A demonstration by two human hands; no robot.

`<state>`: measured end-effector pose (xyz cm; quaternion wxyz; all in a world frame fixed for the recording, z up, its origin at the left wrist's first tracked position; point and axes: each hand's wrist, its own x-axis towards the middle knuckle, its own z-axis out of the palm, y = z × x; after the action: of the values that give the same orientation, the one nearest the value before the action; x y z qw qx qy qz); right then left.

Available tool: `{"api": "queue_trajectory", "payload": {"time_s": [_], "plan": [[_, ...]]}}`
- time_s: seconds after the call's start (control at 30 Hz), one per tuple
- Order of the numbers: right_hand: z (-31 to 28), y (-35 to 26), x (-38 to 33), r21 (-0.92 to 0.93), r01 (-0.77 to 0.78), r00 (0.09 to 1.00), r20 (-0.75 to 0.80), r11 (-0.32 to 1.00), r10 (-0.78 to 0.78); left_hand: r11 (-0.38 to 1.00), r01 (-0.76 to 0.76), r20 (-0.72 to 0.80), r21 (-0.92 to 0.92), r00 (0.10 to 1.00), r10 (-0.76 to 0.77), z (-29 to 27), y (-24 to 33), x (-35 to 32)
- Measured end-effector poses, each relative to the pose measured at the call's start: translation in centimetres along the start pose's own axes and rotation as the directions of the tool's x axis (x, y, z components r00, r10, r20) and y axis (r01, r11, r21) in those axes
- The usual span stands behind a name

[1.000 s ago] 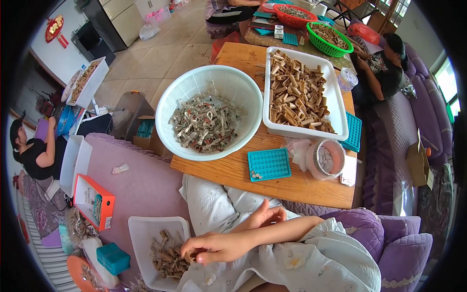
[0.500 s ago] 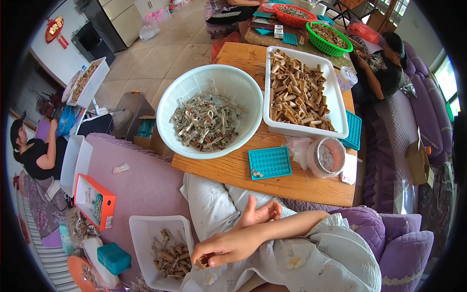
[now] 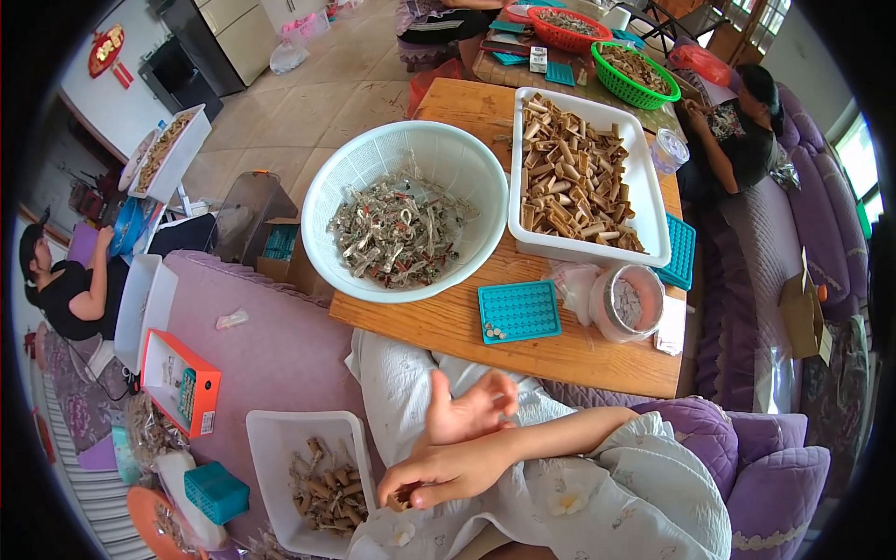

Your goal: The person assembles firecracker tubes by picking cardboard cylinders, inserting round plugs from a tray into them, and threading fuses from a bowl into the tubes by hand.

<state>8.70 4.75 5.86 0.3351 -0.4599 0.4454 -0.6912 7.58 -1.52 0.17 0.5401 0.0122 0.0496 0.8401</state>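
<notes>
My right hand [image 3: 448, 476] reaches in from the right across my lap, its fingers curled round a short brown tube piece [image 3: 399, 498] that shows only in part. Behind that wrist my left hand [image 3: 471, 408] is turned palm up, thumb and fingers apart, with nothing seen in it. Just left of my right hand, a white bin [image 3: 264, 439] on the purple seat holds brown tube pieces with pale strands. On the wooden table [image 3: 429, 327], a white colander [image 3: 322, 233] contains tangled silvery strands with red bits. Beside it a white tray [image 3: 658, 229] holds many curved brown pieces.
Near the table's front edge lie a teal grid tray [image 3: 518, 308] with several small discs and a clear tub [image 3: 607, 322]. An orange box [image 3: 201, 392] and a teal basket [image 3: 217, 493] are at left. Other people sit at far left, far right and the top.
My left hand has shifted slightly left and up, its fingers spreading a little. The right hand has moved slightly right, still with the brown piece in it.
</notes>
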Motion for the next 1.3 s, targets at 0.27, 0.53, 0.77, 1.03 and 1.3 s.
{"api": "queue_trajectory", "payload": {"time_s": [0.27, 0.53, 0.77, 1.03, 1.3], "plan": [[-0.1, -0.8, 0.3, 0.028, -0.006, 1.0, 0.016, 1.0, 0.005, 0.949, 0.181, -0.062, 0.258, 0.983, -0.17, -1.4, -0.9, 0.6], [-0.8, -1.6, -1.2, 0.049, -0.018, 0.999, -0.031, 0.999, 0.02, 0.946, -0.049, 0.01, 0.32, 0.999, 0.049, 0.6, 0.2, -0.4], [-0.5, -1.6, 0.3, 0.02, 0.067, 0.997, 0.024, 0.998, -0.068, 0.857, 0.298, -0.113, 0.421, 0.954, -0.276, 0.6, -1.1, 0.9], [-0.5, -1.2, -1.4, -0.17, 0.135, 0.99, -0.018, 0.976, -0.14, 0.972, 0.166, 0.024, 0.169, 0.985, -0.173, -0.5, -0.7, -0.1], [-0.5, -1.2, -0.6, -0.085, 0.056, 0.998, 0.008, 0.995, -0.056, 0.9, 0.276, -0.078, 0.339, 0.961, -0.266, -0.6, -1.6, 0.6]]}}
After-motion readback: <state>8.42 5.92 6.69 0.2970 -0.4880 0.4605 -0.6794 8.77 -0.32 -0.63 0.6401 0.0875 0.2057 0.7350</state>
